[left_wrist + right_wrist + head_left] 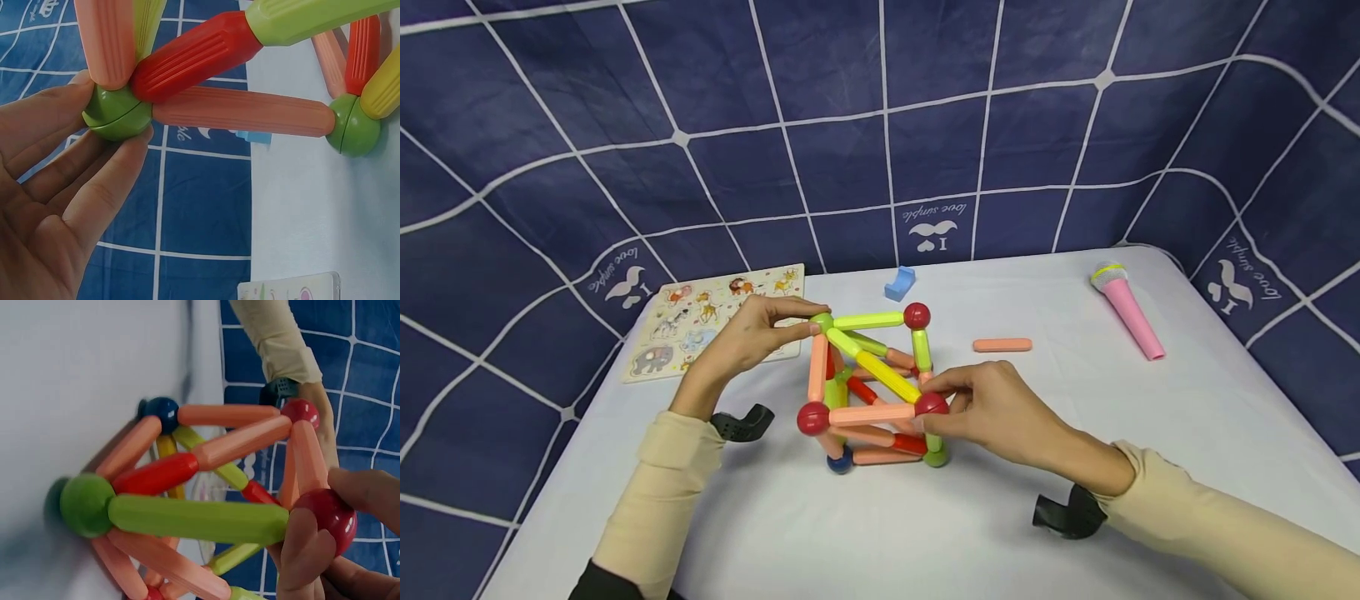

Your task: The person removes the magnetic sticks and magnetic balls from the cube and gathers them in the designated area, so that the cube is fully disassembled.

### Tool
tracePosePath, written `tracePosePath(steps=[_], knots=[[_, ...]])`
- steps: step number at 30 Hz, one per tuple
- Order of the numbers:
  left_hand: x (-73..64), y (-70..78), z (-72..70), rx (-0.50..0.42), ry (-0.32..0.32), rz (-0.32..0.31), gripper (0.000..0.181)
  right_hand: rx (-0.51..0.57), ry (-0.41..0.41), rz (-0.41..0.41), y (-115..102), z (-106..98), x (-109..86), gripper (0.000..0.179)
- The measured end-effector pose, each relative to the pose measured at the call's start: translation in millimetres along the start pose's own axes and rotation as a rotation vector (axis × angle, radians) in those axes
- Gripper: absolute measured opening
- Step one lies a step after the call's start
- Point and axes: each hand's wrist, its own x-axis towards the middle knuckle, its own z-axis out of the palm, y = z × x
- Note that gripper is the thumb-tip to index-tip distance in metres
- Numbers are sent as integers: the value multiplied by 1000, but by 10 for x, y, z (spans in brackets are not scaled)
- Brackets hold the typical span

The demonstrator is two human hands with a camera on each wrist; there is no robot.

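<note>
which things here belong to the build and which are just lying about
Build:
- ball-and-stick frame
- green ball, pinched by left hand
- red ball, pinched by right hand

Lying about:
- puzzle board
- blue block
- pink microphone
- loose peach stick, possibly spare

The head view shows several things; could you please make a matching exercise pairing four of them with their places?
1. Animal board
2. Microphone
3. Blue block
4. Rod-and-ball frame

A. Held by the left hand and right hand
B. Left side of the table
C. Right side of the table
D. Near the middle of the table's far edge

Pairs: 1-B; 2-C; 3-D; 4-A
</note>
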Motion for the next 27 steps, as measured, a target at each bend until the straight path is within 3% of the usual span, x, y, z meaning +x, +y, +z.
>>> tracePosePath(steps=[12,18,27], knots=[[-4,9,-7,2,-9,17,32,92,-39,-14,8,26,-32,23],[2,-5,-11,10,-14,29,32,79,-60,-67,27,20,-42,22],[9,-4,-8,12,-20,40,32,158,-115,-76,64,-2,-33,18]])
